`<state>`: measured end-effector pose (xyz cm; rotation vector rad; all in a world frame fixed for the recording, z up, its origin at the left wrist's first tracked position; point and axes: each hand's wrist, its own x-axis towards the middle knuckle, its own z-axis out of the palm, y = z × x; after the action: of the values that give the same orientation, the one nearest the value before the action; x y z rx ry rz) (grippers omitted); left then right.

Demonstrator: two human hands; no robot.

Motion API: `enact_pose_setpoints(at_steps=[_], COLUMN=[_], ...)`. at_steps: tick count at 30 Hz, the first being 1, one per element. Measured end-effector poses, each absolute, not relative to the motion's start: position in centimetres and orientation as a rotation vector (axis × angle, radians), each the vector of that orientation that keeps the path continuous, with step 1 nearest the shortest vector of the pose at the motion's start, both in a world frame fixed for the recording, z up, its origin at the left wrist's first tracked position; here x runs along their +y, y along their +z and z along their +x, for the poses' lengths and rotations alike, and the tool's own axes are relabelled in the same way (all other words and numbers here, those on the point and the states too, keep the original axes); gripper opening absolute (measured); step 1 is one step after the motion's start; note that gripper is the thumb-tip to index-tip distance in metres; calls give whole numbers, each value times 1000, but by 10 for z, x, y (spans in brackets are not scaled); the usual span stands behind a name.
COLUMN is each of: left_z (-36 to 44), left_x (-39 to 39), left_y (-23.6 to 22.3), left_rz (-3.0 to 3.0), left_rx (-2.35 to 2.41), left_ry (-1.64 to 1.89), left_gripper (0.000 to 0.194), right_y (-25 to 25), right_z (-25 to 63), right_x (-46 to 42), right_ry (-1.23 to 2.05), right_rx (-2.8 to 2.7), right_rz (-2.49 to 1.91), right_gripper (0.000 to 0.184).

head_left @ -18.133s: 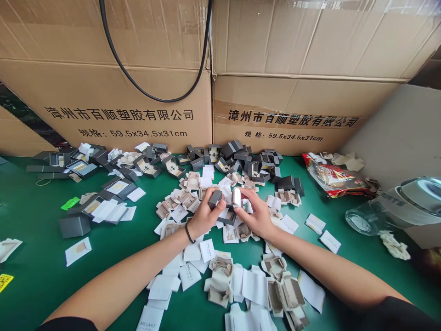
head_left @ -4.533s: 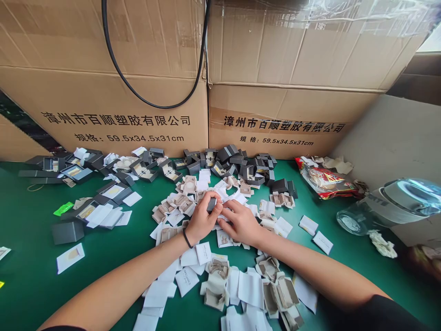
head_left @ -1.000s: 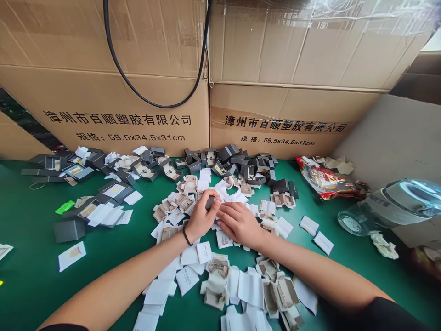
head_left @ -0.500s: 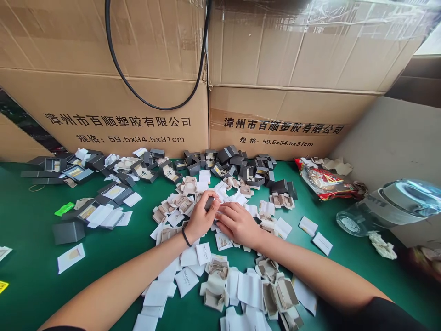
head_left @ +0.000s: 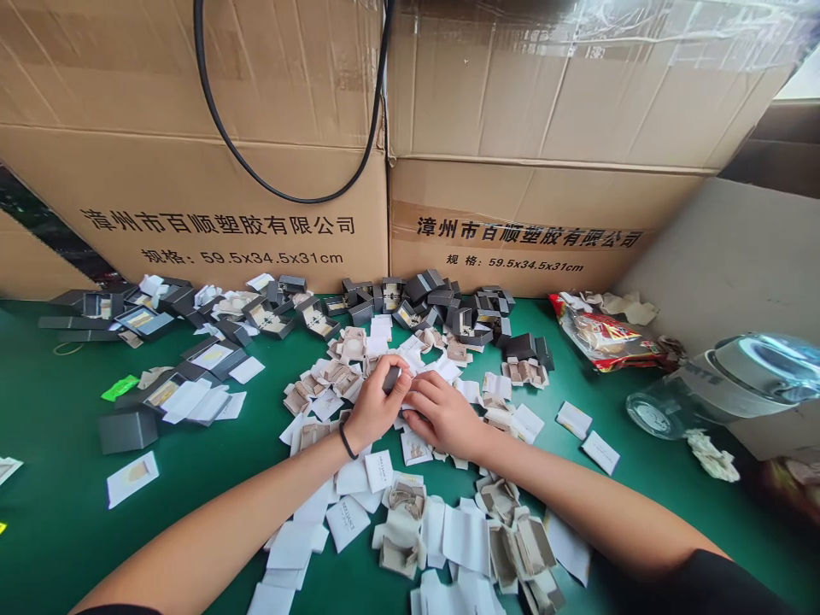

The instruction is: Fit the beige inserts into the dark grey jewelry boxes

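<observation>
At the middle of the table my left hand [head_left: 377,396] is closed round a small dark grey box [head_left: 391,378], a corner of which shows between thumb and forefinger. My right hand [head_left: 443,413] meets it from the right, fingers bent and pressed together, the tips close to the left thumb. Whatever those right fingers grip is hidden. Both hands are just above a spread of white folded cards [head_left: 347,521] and crumpled grey-beige card inserts [head_left: 401,551]. Beyond them lies a row of dark grey boxes [head_left: 428,286], several of them lying open.
Two big cartons [head_left: 237,188] stand along the back of the green table [head_left: 211,465]. A black cable [head_left: 301,200] hangs in front. To the right are a red snack bag [head_left: 606,333], a clear bottle [head_left: 698,389] and crumpled tissue [head_left: 712,455]. More dark boxes [head_left: 126,430] lie left.
Both hands stay at nearly the same spot. The dark grey box in my left hand has turned slightly, and the right fingers have shifted a little.
</observation>
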<state>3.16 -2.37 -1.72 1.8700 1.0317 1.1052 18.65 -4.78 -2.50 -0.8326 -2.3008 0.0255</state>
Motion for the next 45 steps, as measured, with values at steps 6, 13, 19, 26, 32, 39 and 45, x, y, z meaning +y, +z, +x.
enact_pose_setpoints(at_steps=[6,13,19,26,32,39,45], left_z=[31,31,31,31,31,31,31], left_x=[-22,-24,-23,-22,-21,-20,-20], left_y=[-20,-18,-20,-19,-19,-20,-16], left_rz=[1869,1901,1858,1837,1838,1829,1857], left_rx=[1030,1012,1025,1049,1060,1060,1080], left_ry=[1105,1115,1109,1099,1099,1097,1111], left_gripper=[23,23,25,23,23,23,20], right_y=[-25,-26,-26,-26,-26,-27,-27], right_z=[187,188,188,188,188,189,189], right_x=[-48,-48,-49,-49,-49,-49,-48], right_ry=[66,100,132,178,197,217,232], right_rx=[-2303,-2292,-2303,-2304,-2293,-2280,-2284], right_rz=[-827,-850,-887,-910,-904,-905,-916], right_gripper=[11,11,8,9,11,14,16])
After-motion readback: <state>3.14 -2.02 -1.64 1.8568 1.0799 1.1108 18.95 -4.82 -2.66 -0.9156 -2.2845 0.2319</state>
